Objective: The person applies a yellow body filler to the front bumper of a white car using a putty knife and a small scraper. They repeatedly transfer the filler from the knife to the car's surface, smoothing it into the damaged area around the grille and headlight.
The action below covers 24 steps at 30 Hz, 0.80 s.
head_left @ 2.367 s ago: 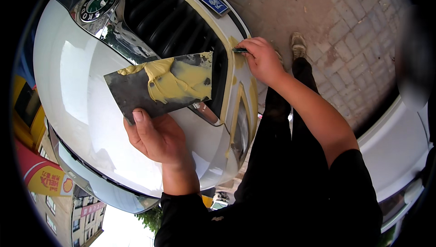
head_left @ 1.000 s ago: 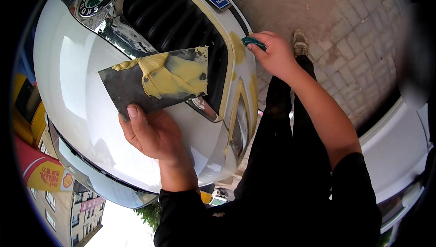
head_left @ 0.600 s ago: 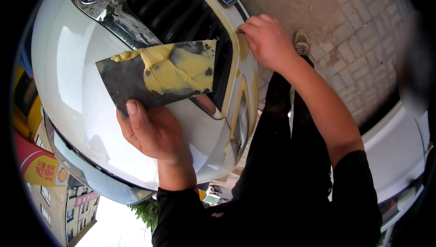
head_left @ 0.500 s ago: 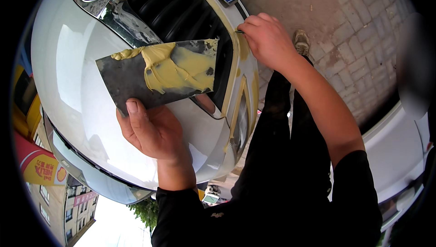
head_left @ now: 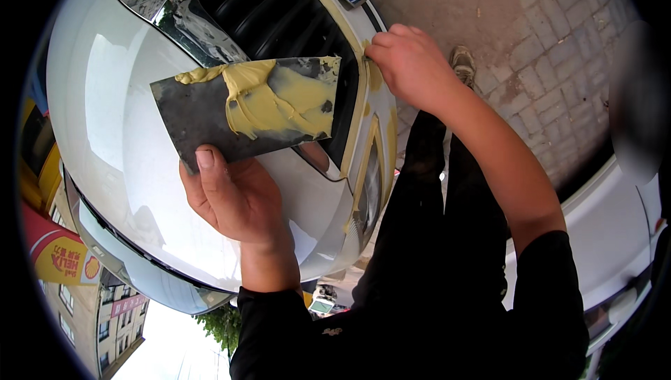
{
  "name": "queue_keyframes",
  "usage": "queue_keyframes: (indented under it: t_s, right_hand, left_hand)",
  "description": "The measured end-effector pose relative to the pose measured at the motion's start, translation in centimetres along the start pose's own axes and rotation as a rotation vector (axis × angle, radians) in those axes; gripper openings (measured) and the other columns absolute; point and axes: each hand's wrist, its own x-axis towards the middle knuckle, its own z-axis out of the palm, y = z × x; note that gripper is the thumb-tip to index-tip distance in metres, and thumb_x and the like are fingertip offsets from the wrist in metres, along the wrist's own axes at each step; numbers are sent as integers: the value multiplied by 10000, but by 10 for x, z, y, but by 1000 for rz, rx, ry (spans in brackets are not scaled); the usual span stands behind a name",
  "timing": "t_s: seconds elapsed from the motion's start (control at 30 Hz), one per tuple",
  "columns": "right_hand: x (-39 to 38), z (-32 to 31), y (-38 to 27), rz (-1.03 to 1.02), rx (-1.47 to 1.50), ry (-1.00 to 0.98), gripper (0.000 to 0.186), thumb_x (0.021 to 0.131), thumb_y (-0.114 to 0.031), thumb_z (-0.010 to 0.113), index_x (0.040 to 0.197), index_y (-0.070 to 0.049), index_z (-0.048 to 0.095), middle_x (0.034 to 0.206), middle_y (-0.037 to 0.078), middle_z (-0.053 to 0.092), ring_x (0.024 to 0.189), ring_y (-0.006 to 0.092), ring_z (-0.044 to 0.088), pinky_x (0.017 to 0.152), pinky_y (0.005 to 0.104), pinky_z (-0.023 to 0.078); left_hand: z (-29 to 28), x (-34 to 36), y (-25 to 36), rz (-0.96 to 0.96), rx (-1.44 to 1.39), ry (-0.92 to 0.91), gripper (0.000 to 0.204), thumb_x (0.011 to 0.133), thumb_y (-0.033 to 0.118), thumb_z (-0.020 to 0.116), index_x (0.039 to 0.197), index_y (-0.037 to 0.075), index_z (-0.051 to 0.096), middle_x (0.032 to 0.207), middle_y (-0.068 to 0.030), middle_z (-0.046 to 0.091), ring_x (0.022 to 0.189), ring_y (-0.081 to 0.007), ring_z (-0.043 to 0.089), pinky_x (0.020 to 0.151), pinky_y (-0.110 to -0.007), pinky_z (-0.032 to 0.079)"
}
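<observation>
Only got the head cam to show you. My left hand (head_left: 241,202), out at 9 o'clock, is grasping a dark rectangular board (head_left: 192,114) by its near corner, thumb on top. The board sits at about 10 o'clock, with a fat smear of yellow filler (head_left: 258,104) on it. My right hand (head_left: 409,62) is up at 1 o'clock against the white bumper (head_left: 379,104), fingers pinched on what I take to be a thin spreader (head_left: 368,59); nearly all of it's hidden, so can't tell its angle. There's a tan patch (head_left: 375,79) right beneath those fingers, and the black grille (head_left: 279,27) is at 11.

I'd call this the spreading step. Next move, I reckon, wants light, even pressure and a thin edge, board level so nothing slides off.
</observation>
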Motion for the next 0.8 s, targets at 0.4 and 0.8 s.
queue_keyframes:
  t_s: [0.4, 0.8]
  right_hand:
    - [-10, -5, -8, -7, 16, -74, 146, 751, -22, 580, 856, -56, 676, 861, 45, 589, 907, 239, 541, 837, 355, 439]
    - [-36, 2, -3, 105, 362, -29, 174, 837, -54, 638, 1005, -35, 678, 901, 41, 660, 868, 221, 608, 797, 326, 487]
  left_hand:
    - [-2, 0, -1, 10, -13, -11, 352, 1010, 151, 383, 1276, -56, 485, 1246, -175, 585, 1156, -236, 564, 1040, -400, 401]
    - [2, -2, 1, -24, 18, 48, 350, 1006, 156, 405, 1268, -59, 491, 1230, -170, 590, 1145, -235, 560, 1035, -392, 394]
